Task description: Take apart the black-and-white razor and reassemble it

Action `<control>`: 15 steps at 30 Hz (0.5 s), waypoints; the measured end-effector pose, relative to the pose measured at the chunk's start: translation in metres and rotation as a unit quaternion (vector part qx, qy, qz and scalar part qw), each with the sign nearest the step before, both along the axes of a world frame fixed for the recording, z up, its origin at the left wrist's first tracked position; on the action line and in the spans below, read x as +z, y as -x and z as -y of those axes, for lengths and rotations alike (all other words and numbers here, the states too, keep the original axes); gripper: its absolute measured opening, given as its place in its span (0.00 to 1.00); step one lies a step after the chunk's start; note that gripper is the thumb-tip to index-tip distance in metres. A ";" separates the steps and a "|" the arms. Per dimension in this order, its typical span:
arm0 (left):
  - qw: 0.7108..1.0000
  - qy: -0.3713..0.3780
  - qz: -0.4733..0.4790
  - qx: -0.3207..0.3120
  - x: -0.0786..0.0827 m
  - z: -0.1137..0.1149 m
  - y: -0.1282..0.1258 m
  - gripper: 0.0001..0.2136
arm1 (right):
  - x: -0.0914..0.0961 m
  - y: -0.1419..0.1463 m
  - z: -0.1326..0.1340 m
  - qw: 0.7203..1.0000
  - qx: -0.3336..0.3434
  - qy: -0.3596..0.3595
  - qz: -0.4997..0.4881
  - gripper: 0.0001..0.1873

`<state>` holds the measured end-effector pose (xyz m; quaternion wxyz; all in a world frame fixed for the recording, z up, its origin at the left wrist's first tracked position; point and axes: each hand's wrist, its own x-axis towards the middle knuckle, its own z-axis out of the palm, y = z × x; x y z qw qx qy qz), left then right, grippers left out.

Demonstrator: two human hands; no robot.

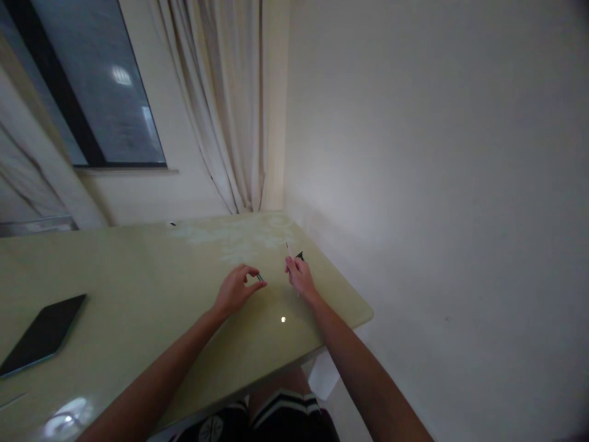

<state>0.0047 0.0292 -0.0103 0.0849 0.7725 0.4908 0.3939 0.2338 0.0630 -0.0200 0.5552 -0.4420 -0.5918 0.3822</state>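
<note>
My left hand (238, 288) is above the table, its thumb and fingertips pinching a small, short dark-and-light piece (260, 277) whose kind is too small to make out. To the right, my right hand (299, 276) is closed around a slim, pale, pen-like stick (289, 249) with a dark tip that points away from me. Just beyond the right knuckles shows a small black object (300, 255), partly hidden by the hand; whether it is held or lies on the table I cannot tell. The two hands are apart.
The glossy yellow-green table (151, 294) meets a plain wall on the right. A dark flat slab like a closed laptop or tablet (43, 331) lies at the left. A tiny dark-and-white item (172, 224) is near the back edge. Curtains (230, 110) hang behind.
</note>
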 end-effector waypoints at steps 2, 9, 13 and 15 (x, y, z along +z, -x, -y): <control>0.998 -0.047 0.003 0.037 0.000 0.012 0.027 0.18 | 0.003 0.015 0.001 0.997 0.070 0.022 0.004 0.34; 0.980 -0.135 0.052 0.139 0.004 0.025 0.059 0.19 | 0.013 0.097 0.005 0.977 0.178 0.091 -0.079 0.32; 0.982 -0.141 0.060 0.106 0.004 0.028 0.050 0.18 | 0.009 0.116 0.024 0.969 0.186 0.115 -0.113 0.26; 0.985 -0.139 0.061 0.085 0.002 0.031 0.044 0.17 | 0.008 0.111 0.032 0.964 0.205 0.119 -0.122 0.22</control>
